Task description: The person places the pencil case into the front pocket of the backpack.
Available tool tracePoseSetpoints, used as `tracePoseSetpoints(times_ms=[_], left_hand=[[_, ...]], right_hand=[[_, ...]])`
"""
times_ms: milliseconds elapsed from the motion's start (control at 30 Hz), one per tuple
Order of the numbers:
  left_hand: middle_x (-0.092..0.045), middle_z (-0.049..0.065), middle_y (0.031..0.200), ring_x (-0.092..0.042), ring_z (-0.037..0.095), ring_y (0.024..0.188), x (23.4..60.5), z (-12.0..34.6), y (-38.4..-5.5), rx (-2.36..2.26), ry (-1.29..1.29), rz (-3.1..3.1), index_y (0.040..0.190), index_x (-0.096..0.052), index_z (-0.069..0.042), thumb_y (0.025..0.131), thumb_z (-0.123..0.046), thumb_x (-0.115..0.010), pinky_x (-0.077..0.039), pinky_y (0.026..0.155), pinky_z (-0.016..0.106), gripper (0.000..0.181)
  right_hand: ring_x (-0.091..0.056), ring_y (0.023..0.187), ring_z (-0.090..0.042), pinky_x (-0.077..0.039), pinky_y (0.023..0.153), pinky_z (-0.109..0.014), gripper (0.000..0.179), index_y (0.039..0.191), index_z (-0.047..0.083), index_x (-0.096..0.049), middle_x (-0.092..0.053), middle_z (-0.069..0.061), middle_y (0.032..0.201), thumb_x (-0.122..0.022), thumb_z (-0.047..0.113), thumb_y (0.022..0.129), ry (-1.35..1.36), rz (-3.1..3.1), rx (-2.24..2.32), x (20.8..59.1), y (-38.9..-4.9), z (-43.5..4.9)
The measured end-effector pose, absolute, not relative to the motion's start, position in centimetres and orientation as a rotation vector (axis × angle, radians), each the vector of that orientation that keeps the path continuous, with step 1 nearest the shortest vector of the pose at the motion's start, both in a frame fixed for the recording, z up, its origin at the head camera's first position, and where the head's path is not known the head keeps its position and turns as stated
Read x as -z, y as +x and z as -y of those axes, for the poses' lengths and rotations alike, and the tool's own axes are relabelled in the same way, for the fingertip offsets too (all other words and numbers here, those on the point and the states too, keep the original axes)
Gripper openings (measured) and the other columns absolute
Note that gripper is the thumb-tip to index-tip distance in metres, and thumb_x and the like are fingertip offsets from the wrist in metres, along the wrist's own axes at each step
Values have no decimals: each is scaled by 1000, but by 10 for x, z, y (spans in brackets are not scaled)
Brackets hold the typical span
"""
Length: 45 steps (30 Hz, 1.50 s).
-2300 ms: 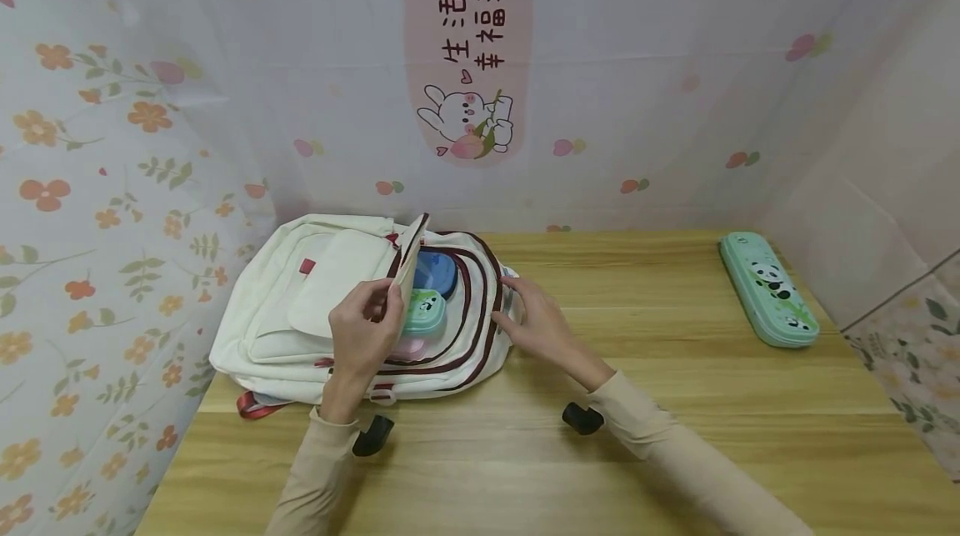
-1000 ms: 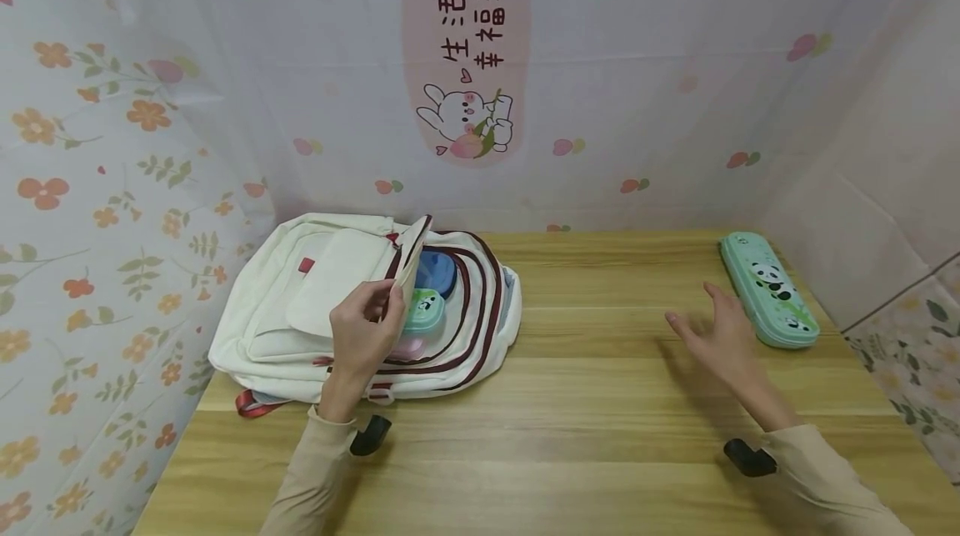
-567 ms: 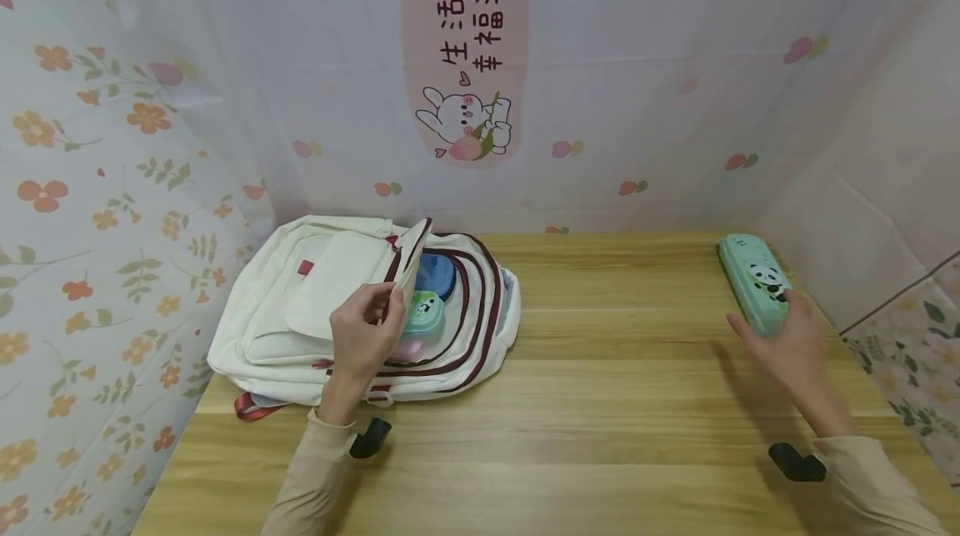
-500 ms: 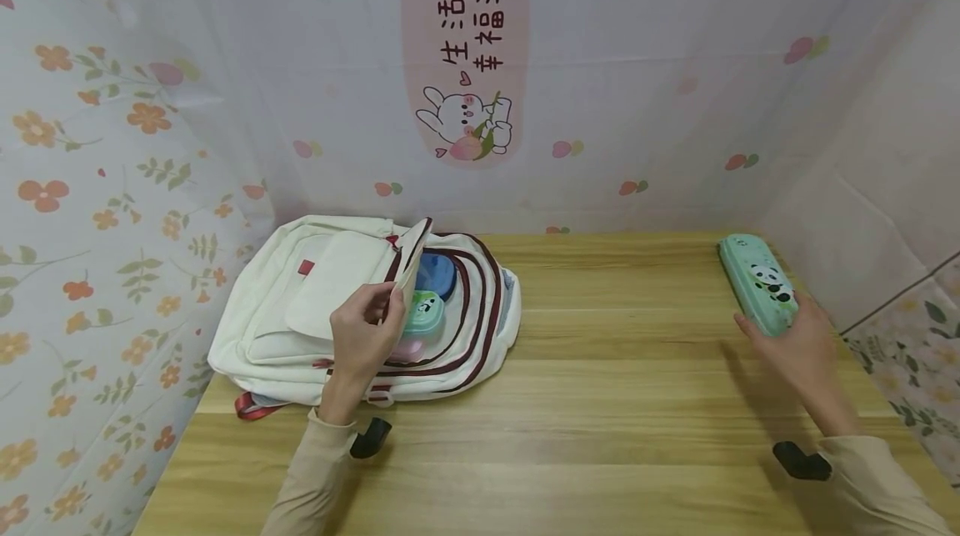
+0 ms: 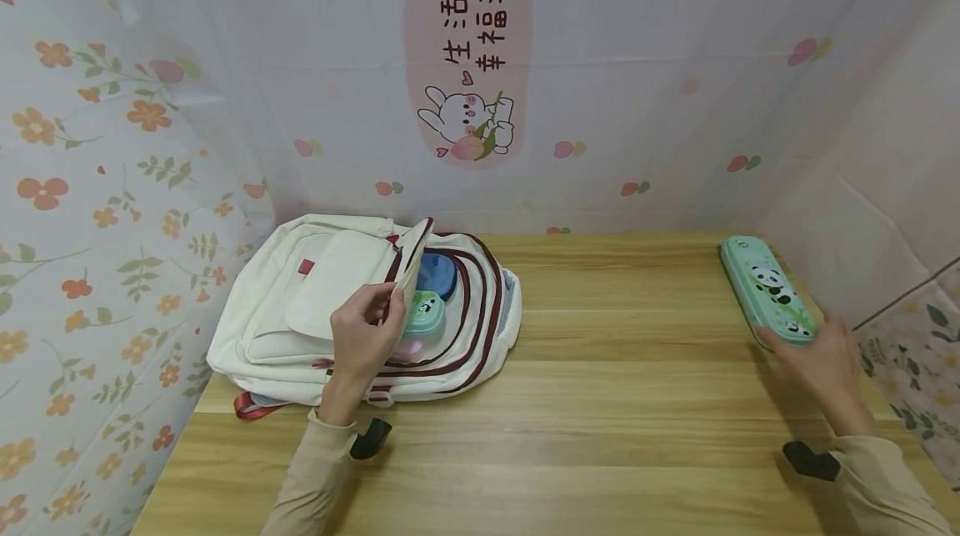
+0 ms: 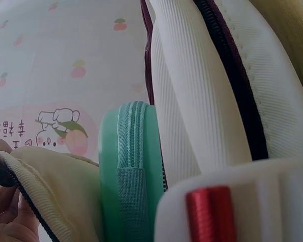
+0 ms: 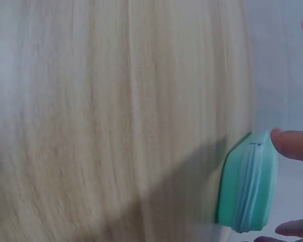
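Note:
At the left of the table lies a white backpack (image 5: pixel 307 353) with dark red zip trim. My left hand (image 5: pixel 365 328) pinches the edge of its front pocket flap (image 5: pixel 408 257) and holds it raised. Inside the pocket sit a blue round case (image 5: pixel 437 273), a small green panda case (image 5: pixel 426 313) and something pink (image 5: pixel 408 348). The left wrist view shows a green zipped side (image 6: pixel 131 171) beside the lifted flap. At the far right, my right hand (image 5: pixel 825 361) spans the near end of a mint-green panda pencil case (image 5: pixel 765 282), thumb at its left edge, fingers spread at its right.
The wooden table (image 5: pixel 600 403) stretches between backpack and pencil case. Printed cloth walls (image 5: pixel 637 102) enclose the back and both sides. A red strap loop (image 5: pixel 255 409) sticks out from the backpack's near left corner.
My right hand has left the backpack's right edge, crossed to the pencil case and slid from its middle to its near end. The left hand has kept the flap raised throughout.

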<state>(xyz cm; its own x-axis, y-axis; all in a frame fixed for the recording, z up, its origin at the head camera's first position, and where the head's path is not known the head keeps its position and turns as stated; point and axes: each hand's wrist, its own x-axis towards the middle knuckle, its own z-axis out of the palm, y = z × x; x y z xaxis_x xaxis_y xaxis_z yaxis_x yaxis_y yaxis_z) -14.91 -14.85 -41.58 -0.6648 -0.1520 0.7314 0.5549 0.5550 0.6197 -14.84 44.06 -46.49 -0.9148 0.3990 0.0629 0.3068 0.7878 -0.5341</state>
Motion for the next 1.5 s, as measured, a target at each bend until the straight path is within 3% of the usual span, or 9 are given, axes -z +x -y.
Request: tracePoseSetpoints(times_ms=[133, 400, 967, 1267, 1500], left_hand=[[-72, 14, 77, -59, 11, 60, 427, 154, -155, 1165, -324, 2011, 93, -75, 5, 83, 6, -73, -47, 56, 10, 10], [-69, 23, 74, -58, 16, 57, 399, 141, -138, 1154, -321, 2014, 89, -70, 14, 79, 17, -69, -48, 54, 14, 10], [-69, 22, 73, -58, 15, 57, 396, 141, -137, 1160, -322, 2013, 89, -71, 14, 79, 17, -69, -47, 54, 13, 10], [-68, 18, 70, -56, 8, 57, 401, 143, -143, 1150, -337, 1979, 88, -71, 12, 79, 14, -68, -46, 53, 14, 10], [-68, 21, 72, -57, 12, 57, 397, 142, -138, 1165, -328, 1999, 89, -71, 14, 79, 16, -69, -46, 54, 13, 10]], right_hand=[[-24, 130, -67, -23, 106, -73, 101, 148, -24, -13, -25, -53, 140, -65, 43, 92, -569, 2817, -807, 469, -149, -444], [-35, 116, -63, -31, 94, -68, 94, 139, -30, -22, -33, -52, 130, -67, 36, 90, -574, 2790, -778, 483, -152, -447], [-34, 126, -61, -27, 105, -67, 91, 146, -23, -23, -35, -49, 137, -67, 33, 90, -729, 2735, -799, 487, -157, -442], [-44, 113, -59, -35, 92, -66, 84, 139, -25, -33, -44, -48, 128, -68, 34, 91, -555, 2754, -736, 475, -157, -429], [-46, 112, -58, -38, 88, -65, 85, 140, -24, -34, -46, -46, 128, -68, 38, 92, -402, 2760, -784, 463, -161, -406]])
